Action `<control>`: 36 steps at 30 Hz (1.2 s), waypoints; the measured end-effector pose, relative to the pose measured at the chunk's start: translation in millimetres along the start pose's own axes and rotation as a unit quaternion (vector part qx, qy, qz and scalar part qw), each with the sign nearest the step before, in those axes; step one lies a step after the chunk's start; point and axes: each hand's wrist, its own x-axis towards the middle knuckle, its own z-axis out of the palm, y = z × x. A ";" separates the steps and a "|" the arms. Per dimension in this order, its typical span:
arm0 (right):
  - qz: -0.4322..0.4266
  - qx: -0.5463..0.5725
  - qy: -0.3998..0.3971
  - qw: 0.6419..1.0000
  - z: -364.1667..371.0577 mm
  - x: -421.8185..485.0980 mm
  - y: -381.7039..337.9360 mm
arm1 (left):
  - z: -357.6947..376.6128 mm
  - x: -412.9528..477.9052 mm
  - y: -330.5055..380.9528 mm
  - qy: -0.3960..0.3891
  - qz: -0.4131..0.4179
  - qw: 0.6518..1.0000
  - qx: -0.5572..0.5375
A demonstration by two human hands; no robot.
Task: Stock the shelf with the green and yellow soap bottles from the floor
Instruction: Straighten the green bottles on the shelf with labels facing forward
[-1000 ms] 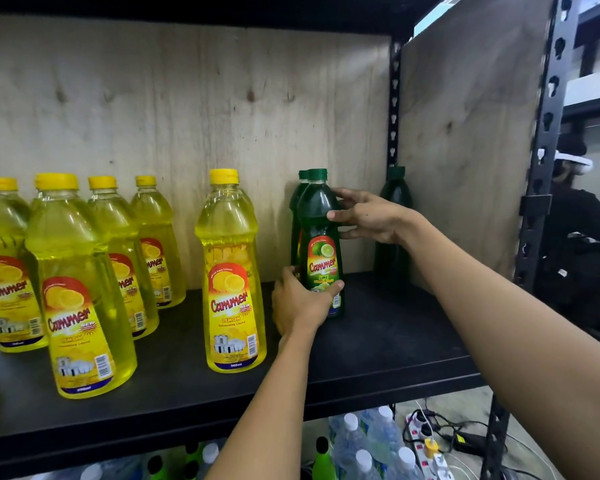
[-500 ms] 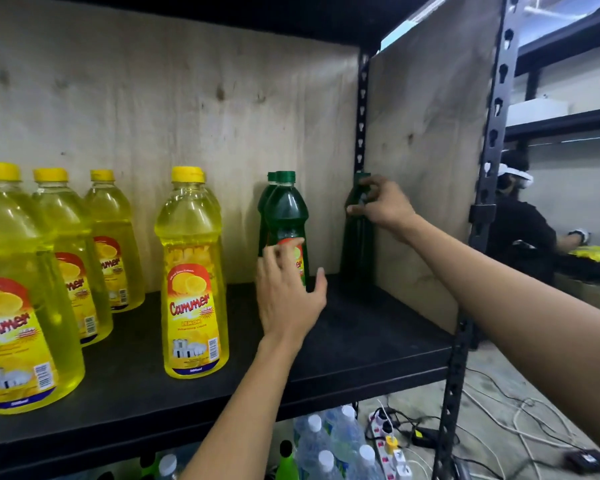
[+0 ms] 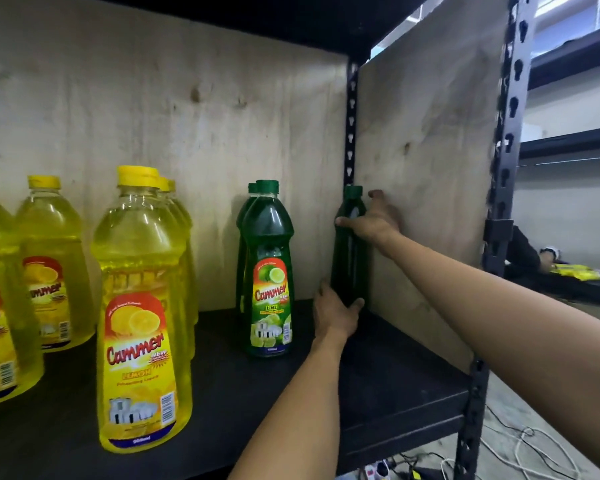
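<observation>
A dark green soap bottle (image 3: 349,258) stands upright in the far right corner of the black shelf (image 3: 395,386), its label turned away. My left hand (image 3: 335,315) grips its base, thumb on the left and fingers on the right. My right hand (image 3: 374,221) holds its shoulder just under the green cap. Two more green bottles (image 3: 269,271) stand one behind the other to the left, the front one showing a lime label. Several yellow lemon bottles (image 3: 142,306) fill the shelf's left half.
Plywood panels form the back wall (image 3: 187,116) and right side wall (image 3: 426,174). A perforated black upright (image 3: 499,216) frames the front right corner. Cables and a power strip (image 3: 378,471) lie on the floor below. A person sits far right (image 3: 523,252).
My left hand left the labelled green bottle and moved right to the corner bottle's base. My right hand slid from the cap to the shoulder. The view shifted right and closer.
</observation>
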 end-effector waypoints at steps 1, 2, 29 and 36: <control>0.000 -0.002 0.003 1.000 3.2 1.9 0.5 | 0.9 4.4 -1.6 -0.005 0.001 1.000 -0.017; -0.003 -0.006 0.005 1.000 6.1 3.0 1.3 | 2.1 7.5 -2.6 -0.007 0.004 0.999 -0.033; -0.014 0.040 -0.034 0.999 -79.5 -160.6 -65.6 | -114.0 -166.7 6.4 -0.075 0.023 0.993 -0.083; -0.038 0.061 -0.048 0.996 -64.9 -186.9 -87.7 | -147.9 -181.8 -2.0 -0.061 0.037 0.997 -0.043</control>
